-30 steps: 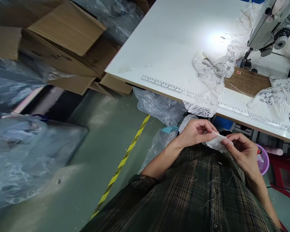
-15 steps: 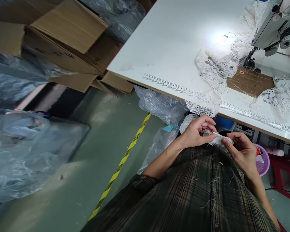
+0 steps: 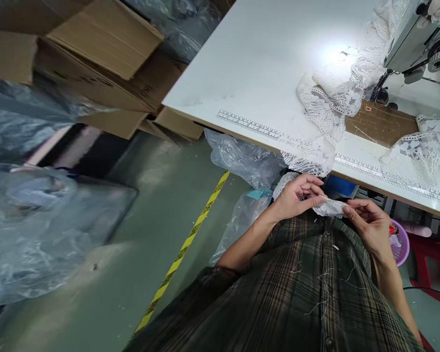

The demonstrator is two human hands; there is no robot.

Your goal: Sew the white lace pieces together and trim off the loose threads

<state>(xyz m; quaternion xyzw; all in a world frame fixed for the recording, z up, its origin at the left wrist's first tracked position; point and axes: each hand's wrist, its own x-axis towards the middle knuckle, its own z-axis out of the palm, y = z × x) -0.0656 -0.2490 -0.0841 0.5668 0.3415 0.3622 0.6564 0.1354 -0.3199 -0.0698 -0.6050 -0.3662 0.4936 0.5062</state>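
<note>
Close to my body, just below the table's front edge, I hold a strip of white lace [image 3: 329, 207] between both hands. My left hand [image 3: 296, 196] pinches its left end with thumb and fingers. My right hand [image 3: 370, 222] pinches the right end, thumb on top. The strip lies fairly flat between them. More white lace fabric [image 3: 324, 110] is bunched on the table and hangs over the edge just above my left hand. Another lace piece [image 3: 421, 154] lies on the table farther right.
A sewing machine [image 3: 412, 44] stands on the white table [image 3: 256, 63], with a brown cardboard piece [image 3: 383, 123] by its needle. Plastic bags [image 3: 245, 156] hang under the edge. A purple basket [image 3: 401, 244] is at right; cardboard boxes [image 3: 106, 39] and bagged goods [image 3: 33, 234] fill the left.
My hands have drawn slightly apart, and the lace between them is stretched out wider and flatter. The fabric on the table has stayed put.
</note>
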